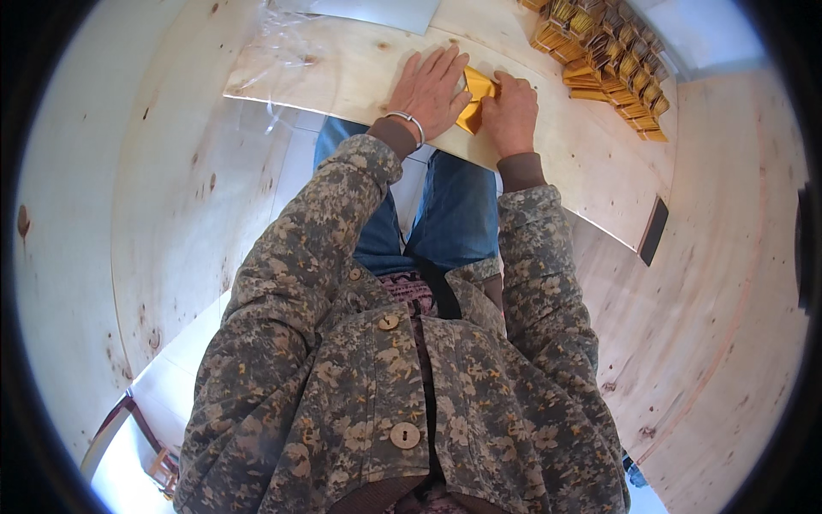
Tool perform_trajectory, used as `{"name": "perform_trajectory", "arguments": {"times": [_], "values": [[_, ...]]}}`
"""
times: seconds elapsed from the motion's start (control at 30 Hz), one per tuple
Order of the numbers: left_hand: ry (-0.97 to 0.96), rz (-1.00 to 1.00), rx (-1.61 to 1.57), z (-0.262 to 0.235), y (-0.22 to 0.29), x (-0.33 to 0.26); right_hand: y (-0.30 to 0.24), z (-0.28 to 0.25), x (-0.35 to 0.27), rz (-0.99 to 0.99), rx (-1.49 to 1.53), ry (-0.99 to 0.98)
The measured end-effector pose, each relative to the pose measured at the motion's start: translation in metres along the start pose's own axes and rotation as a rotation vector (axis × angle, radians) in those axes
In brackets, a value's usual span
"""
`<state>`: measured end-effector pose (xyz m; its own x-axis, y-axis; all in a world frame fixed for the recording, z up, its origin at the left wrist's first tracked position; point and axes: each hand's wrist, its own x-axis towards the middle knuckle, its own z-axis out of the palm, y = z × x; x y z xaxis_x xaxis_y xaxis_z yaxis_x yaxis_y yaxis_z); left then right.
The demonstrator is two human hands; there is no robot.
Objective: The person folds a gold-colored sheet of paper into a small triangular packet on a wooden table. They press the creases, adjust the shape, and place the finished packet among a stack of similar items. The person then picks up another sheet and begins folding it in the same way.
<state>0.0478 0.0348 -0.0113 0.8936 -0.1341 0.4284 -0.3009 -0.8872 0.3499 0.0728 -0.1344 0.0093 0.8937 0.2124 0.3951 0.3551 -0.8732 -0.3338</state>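
Observation:
A shiny gold sheet, foil or paper with crease lines (473, 111), lies on the pale plywood tabletop (342, 75) between my hands. My left hand (431, 92) rests flat with its fingers stretched out, its thumb side against the sheet's left edge. On the other side, my right hand (512, 116) is closed, fingers curled in and thumb tips at the sheet's right edge. Part of the sheet is hidden under the fingers.
Stacks of folded gold pieces (612, 64) fill the far right of the table. Clear crinkled plastic (278, 51) lies at the far left, beside a pale sheet (385, 10). A dark strip (654, 231) sits at the right front corner. Plywood panels (711, 283) stand on both sides.

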Motion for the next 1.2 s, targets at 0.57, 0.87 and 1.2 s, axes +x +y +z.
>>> {"name": "perform_trajectory", "arguments": {"times": [0.57, 0.87, 1.2], "values": [[0.199, -0.131, -0.273, -0.04, 0.016, -0.061, -0.021, -0.045, -0.052, -0.294, 0.064, 0.085], [0.061, 0.047, -0.079, -0.033, 0.025, -0.03, -0.002, -0.033, -0.056, -0.134, 0.22, 0.15], [-0.243, 0.159, 0.133, 0.002, 0.016, -0.015, 0.001, 0.0, -0.03, -0.224, 0.123, -0.017]]}}
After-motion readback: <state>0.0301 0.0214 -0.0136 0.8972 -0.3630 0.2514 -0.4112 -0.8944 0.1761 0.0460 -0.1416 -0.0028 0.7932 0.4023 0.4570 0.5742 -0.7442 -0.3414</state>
